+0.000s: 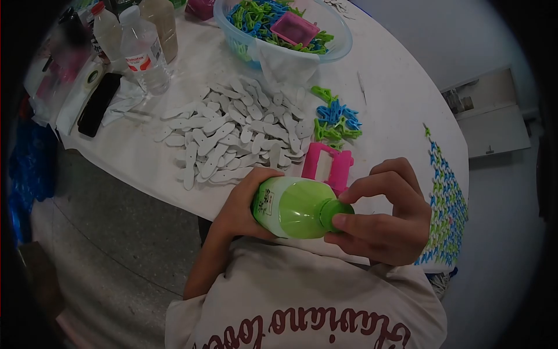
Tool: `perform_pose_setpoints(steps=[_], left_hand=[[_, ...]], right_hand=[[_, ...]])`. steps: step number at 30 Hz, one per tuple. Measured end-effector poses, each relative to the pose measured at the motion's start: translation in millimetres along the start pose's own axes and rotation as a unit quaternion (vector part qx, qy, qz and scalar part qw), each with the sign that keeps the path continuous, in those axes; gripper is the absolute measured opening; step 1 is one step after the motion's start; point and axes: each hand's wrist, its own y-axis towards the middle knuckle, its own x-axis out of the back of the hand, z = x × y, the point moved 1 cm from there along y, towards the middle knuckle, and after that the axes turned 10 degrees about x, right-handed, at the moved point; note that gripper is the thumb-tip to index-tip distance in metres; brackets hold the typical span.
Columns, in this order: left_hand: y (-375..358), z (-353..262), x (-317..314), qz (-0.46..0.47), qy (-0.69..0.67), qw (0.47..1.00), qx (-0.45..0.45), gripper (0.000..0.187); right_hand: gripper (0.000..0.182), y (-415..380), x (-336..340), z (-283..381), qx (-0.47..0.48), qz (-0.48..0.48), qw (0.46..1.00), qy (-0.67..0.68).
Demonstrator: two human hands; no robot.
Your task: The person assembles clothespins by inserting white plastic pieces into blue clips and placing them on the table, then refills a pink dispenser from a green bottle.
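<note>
A green bottle with a green cap lies tilted in front of my chest, cap toward the right. Wrapped round its lower body is my left hand. The thumb and forefinger of my right hand pinch the cap. Just beyond the bottle, a bright pink plastic frame rests on the white table. A heap of flat white pieces spreads to the left of it. Behind the pink frame lie several green and blue clips.
A clear basin at the back holds many clips and a pink tray. Bottles and a black phone are at the left. Rows of joined clips line the right table edge.
</note>
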Motion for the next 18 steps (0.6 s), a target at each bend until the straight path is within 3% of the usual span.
perform_pose_setpoints(steps=[18], left_hand=[[1.0, -3.3, 0.9, 0.002, 0.037, 0.999, -0.007, 0.099]], right_hand=[[0.013, 5.4, -10.1, -54.0, 0.097, -0.002, 0.96, 0.262]])
